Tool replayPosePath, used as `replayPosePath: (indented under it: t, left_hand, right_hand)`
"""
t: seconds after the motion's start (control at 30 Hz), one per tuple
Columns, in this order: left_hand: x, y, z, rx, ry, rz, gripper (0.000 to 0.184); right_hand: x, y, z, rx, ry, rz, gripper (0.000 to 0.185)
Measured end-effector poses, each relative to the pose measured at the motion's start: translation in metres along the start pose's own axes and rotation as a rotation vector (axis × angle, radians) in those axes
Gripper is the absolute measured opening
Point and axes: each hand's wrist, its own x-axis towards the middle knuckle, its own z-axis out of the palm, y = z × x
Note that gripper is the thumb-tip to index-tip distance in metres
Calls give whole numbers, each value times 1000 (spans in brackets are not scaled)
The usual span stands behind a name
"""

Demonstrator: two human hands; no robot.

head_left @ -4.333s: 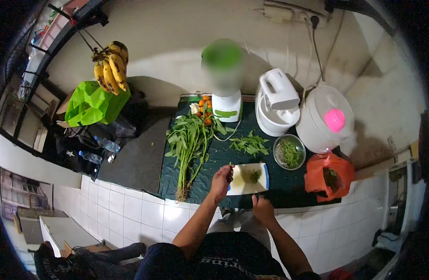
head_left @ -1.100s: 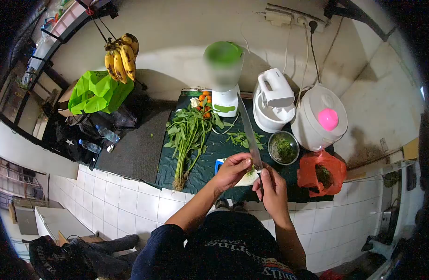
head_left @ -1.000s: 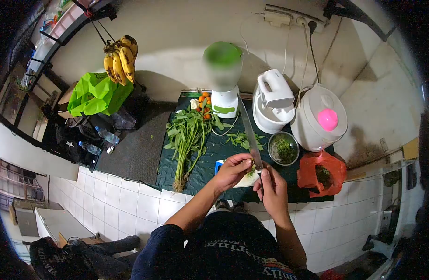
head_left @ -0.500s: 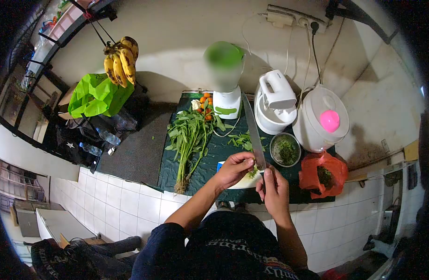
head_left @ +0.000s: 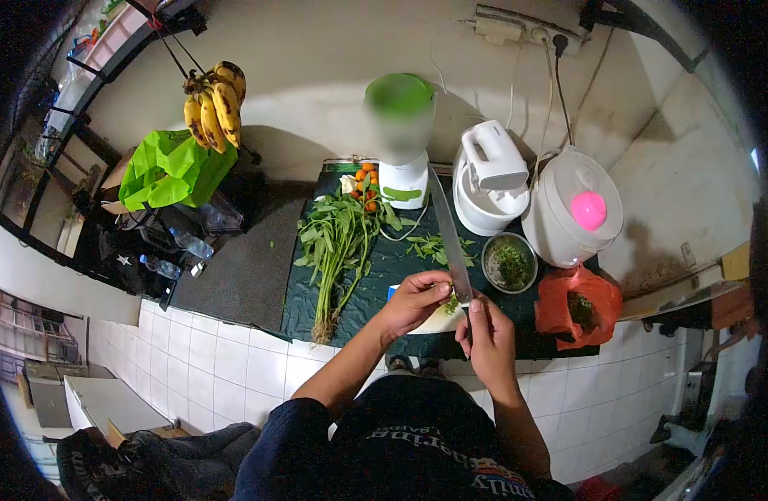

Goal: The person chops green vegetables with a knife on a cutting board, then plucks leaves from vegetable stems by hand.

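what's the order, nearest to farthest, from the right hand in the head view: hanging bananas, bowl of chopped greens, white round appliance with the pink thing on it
1. Bowl of chopped greens: just beyond the right hand, slightly rightward.
2. White round appliance: farther back, right of the bowl.
3. Hanging bananas: upper left, far across the view.

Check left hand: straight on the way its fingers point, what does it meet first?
Likely the knife blade, close ahead of the left hand; depth is unclear, they may already touch.
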Motion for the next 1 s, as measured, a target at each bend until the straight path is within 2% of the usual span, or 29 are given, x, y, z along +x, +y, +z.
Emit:
replayPosePath:
  t: [0.43,1.0]
  left_hand:
    - [-5,0,14,35,13,-2,16]
    - [-5,13,9,183,-26,51,16]
  right_hand:
    - [-6,-3,-5,5,9,33,34]
    - [-17,-8,-15,-89,-173,-9,42]
